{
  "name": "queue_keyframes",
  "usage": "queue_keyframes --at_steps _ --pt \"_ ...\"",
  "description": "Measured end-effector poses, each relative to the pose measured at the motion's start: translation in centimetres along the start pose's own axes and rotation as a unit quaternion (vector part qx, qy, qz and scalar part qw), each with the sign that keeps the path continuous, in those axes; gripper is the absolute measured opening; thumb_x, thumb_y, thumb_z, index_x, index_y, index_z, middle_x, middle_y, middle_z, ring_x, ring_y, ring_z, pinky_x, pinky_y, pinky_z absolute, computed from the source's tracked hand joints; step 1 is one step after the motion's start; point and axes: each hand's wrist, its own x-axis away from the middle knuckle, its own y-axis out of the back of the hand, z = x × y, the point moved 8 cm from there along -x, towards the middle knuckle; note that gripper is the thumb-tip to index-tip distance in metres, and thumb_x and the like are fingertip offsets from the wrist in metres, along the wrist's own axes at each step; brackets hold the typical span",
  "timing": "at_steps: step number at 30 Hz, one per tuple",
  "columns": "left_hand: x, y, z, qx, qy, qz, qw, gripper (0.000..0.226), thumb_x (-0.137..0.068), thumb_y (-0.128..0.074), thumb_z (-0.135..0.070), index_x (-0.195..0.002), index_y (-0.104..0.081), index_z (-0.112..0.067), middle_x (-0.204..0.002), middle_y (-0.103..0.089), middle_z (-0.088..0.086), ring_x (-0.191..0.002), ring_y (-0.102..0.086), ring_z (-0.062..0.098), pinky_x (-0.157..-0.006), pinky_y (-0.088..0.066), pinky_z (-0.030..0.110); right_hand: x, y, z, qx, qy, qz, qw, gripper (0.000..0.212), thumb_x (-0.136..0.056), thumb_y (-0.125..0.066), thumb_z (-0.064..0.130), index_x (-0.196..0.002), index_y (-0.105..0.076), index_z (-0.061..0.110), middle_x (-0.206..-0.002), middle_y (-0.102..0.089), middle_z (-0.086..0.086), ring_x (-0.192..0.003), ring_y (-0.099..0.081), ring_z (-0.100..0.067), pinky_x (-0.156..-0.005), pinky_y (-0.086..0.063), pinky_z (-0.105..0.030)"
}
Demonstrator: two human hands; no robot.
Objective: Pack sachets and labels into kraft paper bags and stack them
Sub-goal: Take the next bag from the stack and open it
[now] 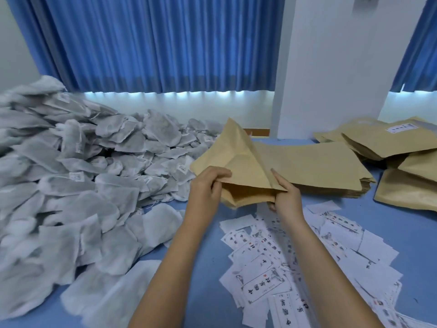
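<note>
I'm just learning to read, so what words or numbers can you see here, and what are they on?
Paper labels: big black characters in a frame, too blurred and turned to read.
Sachet tags: print too small to read.
White sticker on a packed bag: too small to read.
Held kraft bag: no writing shows.

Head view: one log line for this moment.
phase: bag mouth held open | left hand: grips kraft bag mouth | right hand: pinches opposite edge | sachet pile: left of hands | labels: right of pile
</note>
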Motion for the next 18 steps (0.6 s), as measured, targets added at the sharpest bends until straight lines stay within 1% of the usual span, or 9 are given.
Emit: queue_keyframes --at_steps 2,4,6,7,9,12,14,16,18 --pt "1.0 0.0 1.7 -0.002 0.064 0.094 0.994 0.042 -0.088 -0.059 -0.008 -0.126 -0.052 -0.024 -0.122 -0.050 -0.004 -0.095 -0.051 -0.004 -0.085 -0.040 0.016 0.2 -0.5 -0.7 -0.016 -0.013 -0.031 0.999 0.066 -0.082 -0.023 -0.018 -0.103 -0.067 0.028 -0.068 -0.058 0.006 -0.049 -0.031 -0.013 -0.037 -0.031 -0.018" --pt "2.7 1.4 5.6 -0.184 0.176 0.131 0.958 0.069 -0.083 -0.059 -0.056 -0.142 -0.032 -0.032 -0.143 -0.033 -0.001 -0.126 -0.038 0.015 -0.104 -0.034 0.038 0.4 0.0 -1.3 -0.009 -0.037 -0.092 0.995 0.040 -0.087 -0.029 -0.006 -0.080 -0.059 0.020 -0.064 -0.052 -0.002 -0.049 -0.040 -0.015 -0.037 -0.038 -0.018" --pt "5.6 3.8 9.6 -0.402 0.336 0.205 0.827 0.095 -0.073 -0.049 -0.079 -0.149 -0.012 -0.035 -0.155 -0.011 0.007 -0.140 -0.012 0.036 -0.107 -0.019 0.063 0.5 0.3 -2.3 -0.025 -0.065 -0.129 0.989 0.028 -0.090 -0.031 0.000 -0.082 -0.055 0.013 -0.072 -0.052 -0.007 -0.052 -0.046 -0.016 -0.046 -0.043 -0.021" --pt "7.4 4.5 10.7 -0.440 0.400 0.249 0.765 0.101 -0.071 -0.048 -0.081 -0.150 -0.003 -0.037 -0.157 -0.003 0.012 -0.141 -0.003 0.043 -0.104 -0.015 0.069 0.4 0.4 -2.7 -0.034 -0.067 -0.138 0.988 0.028 -0.089 -0.031 0.000 -0.084 -0.055 0.012 -0.074 -0.052 -0.008 -0.052 -0.047 -0.017 -0.051 -0.044 -0.024" --pt "9.7 4.2 11.7 -0.454 0.441 0.298 0.714 0.096 -0.072 -0.050 -0.078 -0.148 -0.007 -0.039 -0.155 -0.006 0.018 -0.138 -0.004 0.050 -0.099 -0.015 0.072 0.5 0.5 -3.0 -0.046 -0.064 -0.147 0.986 0.029 -0.086 -0.029 -0.002 -0.079 -0.053 0.012 -0.069 -0.051 -0.008 -0.047 -0.046 -0.015 -0.052 -0.042 -0.026" --pt "9.2 3.8 11.5 -0.463 0.406 0.283 0.735 0.066 -0.080 -0.052 -0.065 -0.137 -0.031 -0.040 -0.142 -0.028 0.011 -0.130 -0.021 0.044 -0.098 -0.029 0.061 0.9 0.6 -2.9 -0.088 -0.054 -0.157 0.982 0.028 -0.087 -0.031 -0.001 -0.068 -0.045 0.014 -0.055 -0.041 -0.004 -0.036 -0.039 -0.009 -0.038 -0.035 -0.017" --pt "8.2 2.4 11.0 -0.412 0.346 0.287 0.793 0.056 -0.080 -0.057 -0.056 -0.130 -0.037 -0.042 -0.133 -0.034 0.005 -0.128 -0.026 0.039 -0.097 -0.032 0.051 1.3 0.6 -2.5 -0.124 -0.041 -0.163 0.978 0.027 -0.084 -0.029 -0.004 -0.066 -0.040 0.013 -0.054 -0.035 -0.004 -0.032 -0.033 -0.007 -0.036 -0.032 -0.015" --pt "7.8 0.1 9.8 -0.312 0.264 0.300 0.862 0.056 -0.076 -0.064 -0.050 -0.127 -0.041 -0.047 -0.124 -0.038 0.001 -0.125 -0.030 0.031 -0.093 -0.030 0.042 1.5 0.8 -2.1 -0.138 -0.031 -0.166 0.976 0.025 -0.083 -0.029 -0.004 -0.066 -0.037 0.013 -0.056 -0.033 -0.004 -0.033 -0.031 -0.008 -0.036 -0.030 -0.014" --pt "8.2 -1.7 9.0 -0.292 0.227 0.321 0.872 0.069 -0.071 -0.067 -0.056 -0.132 -0.035 -0.051 -0.131 -0.033 0.001 -0.130 -0.024 0.031 -0.093 -0.026 0.044 1.5 0.8 -1.8 -0.147 -0.021 -0.158 0.976 0.025 -0.085 -0.029 -0.003 -0.068 -0.038 0.013 -0.057 -0.036 -0.006 -0.035 -0.033 -0.010 -0.036 -0.031 -0.014"
